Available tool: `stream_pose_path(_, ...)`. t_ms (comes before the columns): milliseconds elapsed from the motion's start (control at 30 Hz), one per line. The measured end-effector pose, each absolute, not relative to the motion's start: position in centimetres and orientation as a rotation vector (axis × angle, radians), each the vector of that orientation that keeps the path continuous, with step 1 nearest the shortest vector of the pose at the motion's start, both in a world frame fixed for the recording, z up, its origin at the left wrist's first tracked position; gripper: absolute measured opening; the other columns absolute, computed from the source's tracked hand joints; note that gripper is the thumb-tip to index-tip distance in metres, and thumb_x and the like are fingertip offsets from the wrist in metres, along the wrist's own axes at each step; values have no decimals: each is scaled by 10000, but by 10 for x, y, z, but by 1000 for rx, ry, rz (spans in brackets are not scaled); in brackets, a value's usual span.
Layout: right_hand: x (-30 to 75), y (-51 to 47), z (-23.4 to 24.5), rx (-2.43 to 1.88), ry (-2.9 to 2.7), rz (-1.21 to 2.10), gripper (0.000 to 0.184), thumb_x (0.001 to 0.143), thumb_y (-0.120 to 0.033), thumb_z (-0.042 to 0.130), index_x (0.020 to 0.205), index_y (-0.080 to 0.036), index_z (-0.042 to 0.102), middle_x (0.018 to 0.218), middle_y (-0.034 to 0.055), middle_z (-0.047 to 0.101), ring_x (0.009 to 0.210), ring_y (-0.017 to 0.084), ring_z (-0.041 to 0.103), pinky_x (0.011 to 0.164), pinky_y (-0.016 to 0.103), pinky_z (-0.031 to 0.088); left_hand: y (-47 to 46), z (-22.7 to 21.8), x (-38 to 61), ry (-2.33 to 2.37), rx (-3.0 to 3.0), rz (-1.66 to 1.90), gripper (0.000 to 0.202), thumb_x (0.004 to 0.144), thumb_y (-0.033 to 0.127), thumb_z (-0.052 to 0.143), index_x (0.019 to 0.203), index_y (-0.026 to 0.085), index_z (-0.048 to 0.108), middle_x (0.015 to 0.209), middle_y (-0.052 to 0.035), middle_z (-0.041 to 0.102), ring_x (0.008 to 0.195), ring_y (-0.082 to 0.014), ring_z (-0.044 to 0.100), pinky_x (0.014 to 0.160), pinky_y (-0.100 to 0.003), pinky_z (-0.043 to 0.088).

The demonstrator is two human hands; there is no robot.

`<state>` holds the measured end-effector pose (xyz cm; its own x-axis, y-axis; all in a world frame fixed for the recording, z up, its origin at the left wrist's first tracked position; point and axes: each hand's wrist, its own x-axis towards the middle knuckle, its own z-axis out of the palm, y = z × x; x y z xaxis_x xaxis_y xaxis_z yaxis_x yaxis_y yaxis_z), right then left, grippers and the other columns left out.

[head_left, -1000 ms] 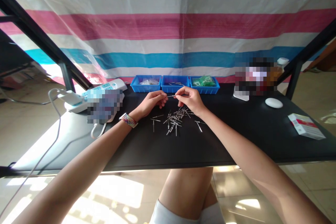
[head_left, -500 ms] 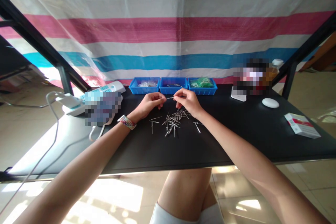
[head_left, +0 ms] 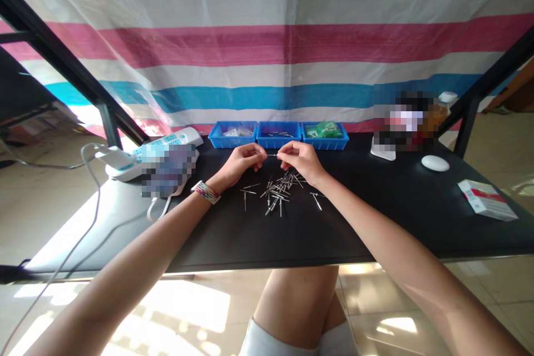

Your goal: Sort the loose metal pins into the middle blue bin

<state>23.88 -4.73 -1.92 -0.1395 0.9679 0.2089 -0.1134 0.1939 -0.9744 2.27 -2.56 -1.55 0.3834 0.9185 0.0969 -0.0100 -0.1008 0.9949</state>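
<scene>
My left hand (head_left: 242, 162) and my right hand (head_left: 301, 160) are raised just above the black table (head_left: 375, 217), fingertips facing each other. Between them they pinch a thin metal pin (head_left: 272, 154), one end in each hand. Below the hands lies a loose pile of several similar metal pins (head_left: 277, 192). A striped band is on my left wrist.
Three blue trays (head_left: 278, 134) stand in a row at the table's back edge; the right one holds green parts. A white power strip (head_left: 158, 147) with cables lies at left. A white oval object (head_left: 435, 163) and a small red-and-white box (head_left: 486, 199) lie at right.
The hands have drawn slightly closer together on the pin; otherwise only the camera shifted a little.
</scene>
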Motion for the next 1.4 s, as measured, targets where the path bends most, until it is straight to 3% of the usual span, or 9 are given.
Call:
stream_pose_path(167,235,-48,-20,-884,-1328,1198,406,617,-421,950,808,-189,676,721,-2,704,580,150,679,537,267,565,-25,-15,21,845,1355,939,352,827,491,789,859,159,676,778,-26,654,654,-135,612,581,-249,469)
stream_pose_path(367,234,-48,-22,-882,-1359,1166,380,647,-424,923,817,-194,673,748,-1,695,597,151,676,539,273,565,-26,-15,23,870,1499,875,373,825,494,805,763,152,670,686,-23,642,621,-124,575,602,-248,457)
stream_pose_path(600,237,-51,-19,-911,-1367,1151,231,746,-378,804,823,-199,681,697,-17,664,549,138,657,513,260,555,-27,-13,24,888,1563,914,363,767,479,864,818,164,691,668,7,624,593,-114,549,586,-244,440)
stream_pose_path(833,237,-51,-19,-909,-1384,1143,246,706,-345,827,773,-196,643,700,-20,659,560,140,667,540,267,573,-26,-16,23,887,1570,921,368,748,467,880,814,166,680,682,8,622,594,-112,550,585,-246,447)
stream_pose_path(967,238,-50,-18,-901,-1403,1099,238,693,-332,823,742,-201,631,678,-19,654,548,145,660,539,276,565,-26,-15,23,842,1459,926,354,804,472,830,844,167,656,732,-6,644,621,-121,590,588,-246,461)
stream_pose_path(1267,253,-27,0,-1010,-1334,446,139,882,-365,705,847,-237,664,644,-11,640,566,181,647,591,310,527,-24,-18,23,820,1375,940,451,843,557,778,731,182,554,695,-13,608,615,-130,590,581,-261,471)
stream_pose_path(1400,260,-11,-3,-1080,-1512,257,163,923,-361,674,869,-226,747,938,86,776,674,218,660,659,351,528,-26,-17,24,840,1392,925,447,823,552,798,720,169,593,694,-19,604,621,-132,585,580,-263,463)
